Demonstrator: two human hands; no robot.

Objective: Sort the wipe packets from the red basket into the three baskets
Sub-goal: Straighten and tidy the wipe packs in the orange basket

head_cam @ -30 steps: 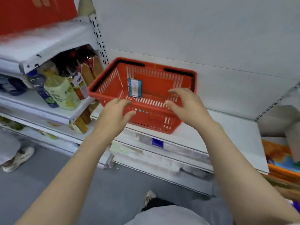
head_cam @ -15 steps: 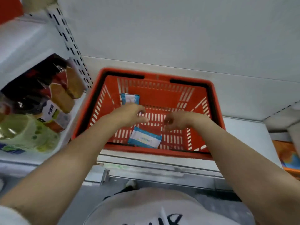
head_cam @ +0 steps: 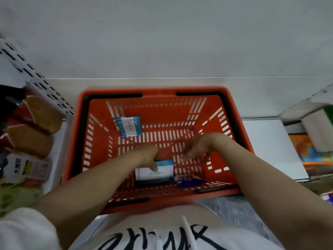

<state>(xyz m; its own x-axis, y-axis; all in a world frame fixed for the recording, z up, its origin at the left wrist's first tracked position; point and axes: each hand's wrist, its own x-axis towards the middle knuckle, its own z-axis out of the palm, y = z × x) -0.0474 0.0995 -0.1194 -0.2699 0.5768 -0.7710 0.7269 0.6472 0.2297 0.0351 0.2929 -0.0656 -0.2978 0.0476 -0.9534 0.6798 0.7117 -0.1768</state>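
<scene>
The red basket [head_cam: 232, 112] stands on a white shelf right in front of me, and both my hands reach down into it. My left hand [head_cam: 146, 155] holds a light blue and white wipe packet [head_cam: 158, 175] near the front wall, thumb on its face, the other fingers hidden behind its top edge. My right hand [head_cam: 200, 148] hangs just right of it, fingers loosely pointing down and holding nothing, above a dark blue packet [head_cam: 189, 179] on the basket floor. Another light blue packet [head_cam: 128, 126] lies at the far left of the floor.
Bottles and jars [head_cam: 37, 121] crowd the shelf bay to the left behind a perforated upright. To the right, the white shelf board [head_cam: 270, 147] runs on toward a colourful orange box [head_cam: 310, 150]. A grey back panel rises behind the basket.
My view has moved in over the basket. Both hands have dropped from the rim to the floor near the front wall, and my left hand has taken hold of the light blue packet.
</scene>
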